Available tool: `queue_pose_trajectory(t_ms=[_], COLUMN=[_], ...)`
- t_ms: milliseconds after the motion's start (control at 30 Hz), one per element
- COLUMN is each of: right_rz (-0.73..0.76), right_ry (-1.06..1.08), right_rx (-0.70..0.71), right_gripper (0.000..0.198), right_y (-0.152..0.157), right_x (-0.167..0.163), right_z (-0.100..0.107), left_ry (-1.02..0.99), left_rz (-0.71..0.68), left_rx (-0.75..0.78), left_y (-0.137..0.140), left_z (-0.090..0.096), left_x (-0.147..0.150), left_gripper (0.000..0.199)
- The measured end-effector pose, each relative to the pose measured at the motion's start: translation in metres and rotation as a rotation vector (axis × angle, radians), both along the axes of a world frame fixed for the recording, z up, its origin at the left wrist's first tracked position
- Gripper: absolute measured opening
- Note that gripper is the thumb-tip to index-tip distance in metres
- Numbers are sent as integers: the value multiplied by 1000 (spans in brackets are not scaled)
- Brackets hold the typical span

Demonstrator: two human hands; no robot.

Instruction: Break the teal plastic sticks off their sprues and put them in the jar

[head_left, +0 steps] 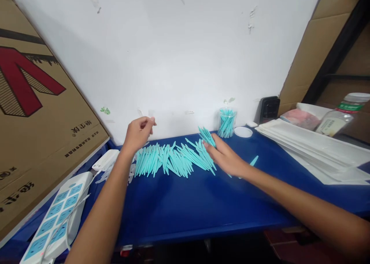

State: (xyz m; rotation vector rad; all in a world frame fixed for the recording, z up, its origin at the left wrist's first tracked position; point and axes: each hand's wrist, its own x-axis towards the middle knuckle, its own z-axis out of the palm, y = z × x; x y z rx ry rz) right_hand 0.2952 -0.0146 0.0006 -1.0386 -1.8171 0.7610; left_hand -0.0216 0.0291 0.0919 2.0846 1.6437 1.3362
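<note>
While the right hand [222, 151] pinches a bundle of slim, pointed turquoise sticks [206, 136] between thumb and fingers, the left hand [140, 132] hangs above the left end of a row of matching turquoise sticks [164, 160], fingers curled inward; whether it pinches anything, I cannot tell. The row lies across the blue-covered table [187, 202]. Behind the right hand stands a clear jar [235, 117] full of sticks, with a round white lid [243, 132] just beside it. The right forearm partly hides a loose turquoise stick [254, 161]; the left forearm partly blocks some translucent scraps [131, 173]. A white power strip with blue sockets [58, 214] lies left, stacked white sheets [312, 140] right.
</note>
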Motion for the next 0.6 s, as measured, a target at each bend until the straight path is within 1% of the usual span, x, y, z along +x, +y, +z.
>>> queue_pose_trajectory(t_ms=[67,100,167,200,233,267,333,400,467,600], right_rz=[48,52,17,-9,-32,-46,-47,-34,-34,-62], right_ry=[-36,-37,-29,-33,-45,-63,-107,-141,-166,-185], right_rx=[-4,8,53,78,101,118,124,120,129,138], right_gripper=[35,36,37,36,34,33,32,31,29,28], right_y=[20,28,39,42,43,43,42,40,39,41], right_x=[2,4,7,9,11,12,15,17,17,18], right_z=[14,17,15,11,6,0,-8,-13,-13,-12], left_ry=[404,559,720,761,791,822,853,854,849,883], left_rz=[123,221,491,581,638,664,673,660,644,615], left_rx=[-164,-253,-356,-371,-374,-370,-365,-381,-405,-433], left_y=[-2,-5,-14,-18,-23,-26,-31,-30,-26,-15], left_z=[-6,-13,-33,-45,-56,-67,-84,-97,-104,-112], left_x=[-29,-41,-62,-70,-76,-80,-86,-88,-89,-95], left_gripper=[45,44,53,60,65,69,72,73,72,68])
